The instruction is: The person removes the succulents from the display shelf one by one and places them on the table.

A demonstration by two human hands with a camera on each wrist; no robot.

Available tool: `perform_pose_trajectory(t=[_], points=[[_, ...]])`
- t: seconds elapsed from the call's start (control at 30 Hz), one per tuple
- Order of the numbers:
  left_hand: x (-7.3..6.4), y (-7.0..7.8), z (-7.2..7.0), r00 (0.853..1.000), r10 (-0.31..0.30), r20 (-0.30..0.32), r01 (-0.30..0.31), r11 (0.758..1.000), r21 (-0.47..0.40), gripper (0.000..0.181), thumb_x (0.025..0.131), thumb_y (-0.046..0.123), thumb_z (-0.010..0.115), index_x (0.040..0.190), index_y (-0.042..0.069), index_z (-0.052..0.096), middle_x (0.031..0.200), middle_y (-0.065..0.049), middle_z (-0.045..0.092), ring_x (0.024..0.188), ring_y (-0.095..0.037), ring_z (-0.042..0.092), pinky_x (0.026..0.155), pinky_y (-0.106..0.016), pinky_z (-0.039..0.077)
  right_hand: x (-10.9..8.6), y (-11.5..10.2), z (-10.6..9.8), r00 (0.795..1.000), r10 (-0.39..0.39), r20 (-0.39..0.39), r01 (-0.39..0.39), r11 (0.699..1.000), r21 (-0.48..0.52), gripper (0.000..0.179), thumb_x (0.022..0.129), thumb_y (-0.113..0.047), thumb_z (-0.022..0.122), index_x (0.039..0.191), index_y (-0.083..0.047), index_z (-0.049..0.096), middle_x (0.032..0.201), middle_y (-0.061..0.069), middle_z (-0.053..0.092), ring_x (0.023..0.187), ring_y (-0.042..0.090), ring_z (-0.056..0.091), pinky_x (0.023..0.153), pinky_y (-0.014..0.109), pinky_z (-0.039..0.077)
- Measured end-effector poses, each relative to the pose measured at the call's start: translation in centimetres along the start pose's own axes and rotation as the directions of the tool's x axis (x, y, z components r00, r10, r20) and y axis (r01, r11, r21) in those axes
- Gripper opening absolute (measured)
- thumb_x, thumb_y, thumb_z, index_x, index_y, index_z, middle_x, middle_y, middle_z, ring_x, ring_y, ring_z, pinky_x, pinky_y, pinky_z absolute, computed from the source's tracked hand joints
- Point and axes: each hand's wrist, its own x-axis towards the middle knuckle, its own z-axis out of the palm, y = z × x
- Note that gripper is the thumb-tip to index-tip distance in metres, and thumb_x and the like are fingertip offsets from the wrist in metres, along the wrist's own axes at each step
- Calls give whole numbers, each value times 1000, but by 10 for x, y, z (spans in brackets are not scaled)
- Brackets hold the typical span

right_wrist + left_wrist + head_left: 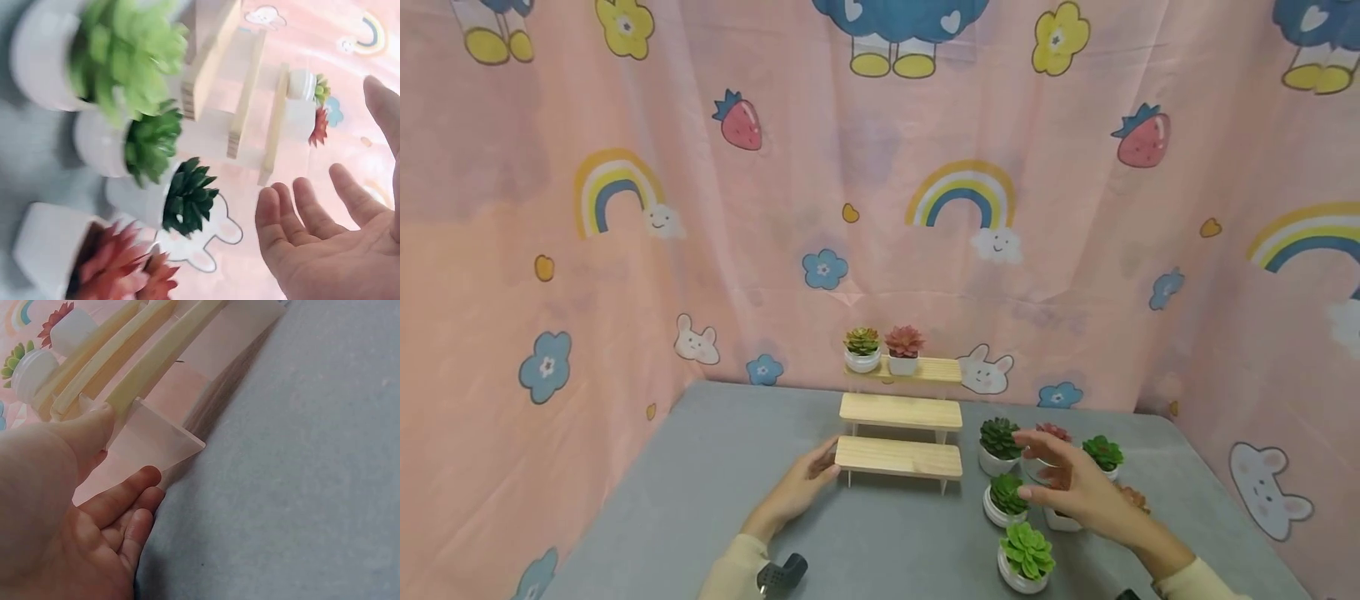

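Note:
A three-tier wooden display stand with clear legs stands at the back of the table. My left hand is at the left end of its lowest shelf; in the left wrist view the thumb touches the board's end and the loosely bent fingers lie beside the clear leg panel. On the top shelf are a green succulent in a round white pot and a red succulent in a white pot. My right hand hovers over the potted succulents at the right, fingers spread, holding nothing.
Right of the stand are a dark green succulent, a mid-green one, a light green one, another green one and a red one. A patterned pink curtain hangs behind the grey table.

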Motion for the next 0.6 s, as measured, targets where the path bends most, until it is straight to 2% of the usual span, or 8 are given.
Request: perform_pose_trajectory(t=[0.03, 0.07, 0.13, 0.23, 0.3, 0.47, 0.6], points=[[1, -1, -1, 1000, 3, 2, -3, 1000, 1, 65, 105, 36, 54, 160, 10, 30, 149, -25, 51, 142, -46, 45, 117, -65, 33, 8, -1, -1, 1000, -12, -9, 12, 1000, -4, 58, 96, -14, 69, 148, -6, 45, 146, 28, 48, 106, -10, 56, 82, 27, 57], [2, -2, -1, 1000, 1, 2, -1, 1000, 3, 65, 105, 36, 54, 160, 10, 30, 149, -24, 52, 142, -45, 45, 117, -64, 33, 15, -1, -1, 1000, -18, -18, 18, 1000, -18, 58, 96, -15, 69, 148, -5, 46, 147, 29, 48, 118, -5, 55, 89, 28, 56], [2, -3, -2, 1000, 0, -1, 0, 1000, 4, 64, 105, 35, 54, 159, 11, 31, 148, -24, 54, 141, -45, 46, 116, -64, 35, 30, -2, -1, 1000, -15, -19, 15, 1000, -23, 57, 98, -18, 68, 149, -5, 45, 147, 27, 48, 124, 13, 58, 92, 33, 56], [2, -5, -2, 1000, -4, -7, 4, 1000, 5, 64, 104, 37, 54, 159, 12, 32, 147, -23, 54, 141, -45, 46, 116, -64, 36, 51, -1, 3, 999, -28, -21, 27, 999, -26, 58, 98, -19, 67, 149, -5, 44, 148, 26, 48, 127, 40, 55, 95, 42, 55], [2, -5, -2, 1000, -6, -12, 7, 1000, 3, 64, 104, 38, 55, 159, 13, 33, 147, -23, 54, 141, -45, 46, 116, -64, 36, 64, 1, 6, 998, -57, -20, 57, 998, -25, 58, 98, -18, 67, 149, -1, 43, 148, 28, 48, 127, 49, 52, 97, 50, 54], [2, -5, -1, 1000, -20, -2, 20, 1000, 0, 67, 103, 42, 55, 159, 12, 32, 149, -24, 52, 142, -47, 45, 116, -65, 35, 92, 6, 12, 997, -77, -15, 77, 997, 4, 59, 98, -15, 67, 149, 1, 42, 149, 32, 45, 131, 54, 47, 99, 60, 52], [2, -5, -2, 1000, -26, 4, 26, 1000, -13, 68, 103, 43, 55, 160, 14, 31, 151, -24, 50, 143, -47, 43, 117, -65, 34, 115, 3, 16, 999, -23, -30, 23, 1000, -5, 61, 98, -21, 68, 150, -2, 42, 151, 29, 45, 134, 51, 48, 104, 62, 49]])
